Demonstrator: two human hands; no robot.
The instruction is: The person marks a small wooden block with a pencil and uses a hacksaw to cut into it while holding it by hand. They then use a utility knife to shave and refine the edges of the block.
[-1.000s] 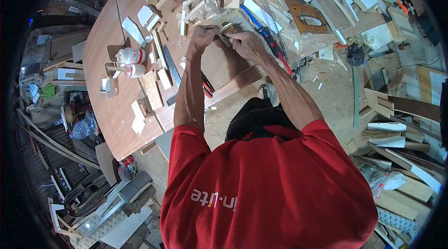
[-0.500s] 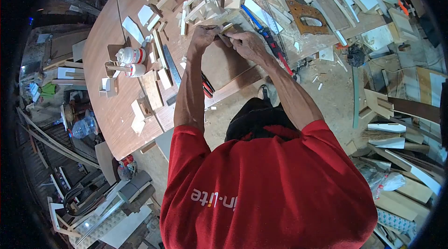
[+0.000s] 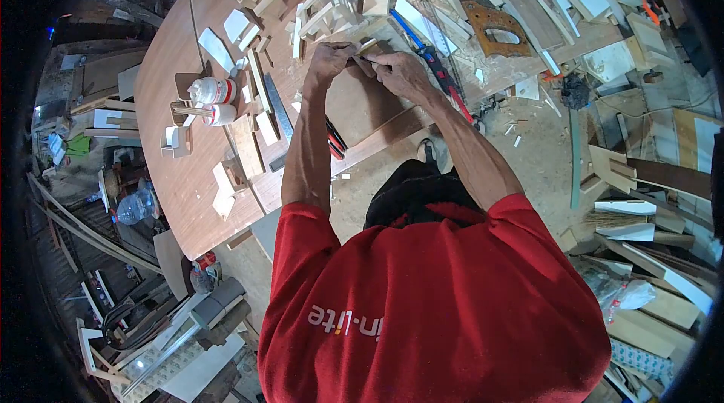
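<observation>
Both my hands are raised over the brown worktable (image 3: 173,176), close together. My left hand (image 3: 329,62) pinches one end of a small pale wood piece (image 3: 366,46). My right hand (image 3: 400,71) has its fingers closed at the other end of that piece, and something thin and dark sits between the fingertips; what it is I cannot tell. Just beyond the hands lies a heap of small cut wood blocks (image 3: 332,7).
Two white glue bottles (image 3: 211,90) stand at the table's left. A metal ruler (image 3: 277,105), red-handled pliers (image 3: 334,139), a blue-and-red tool (image 3: 434,59) and a brown saw handle (image 3: 498,26) lie around. Offcuts and planks cover the floor at right.
</observation>
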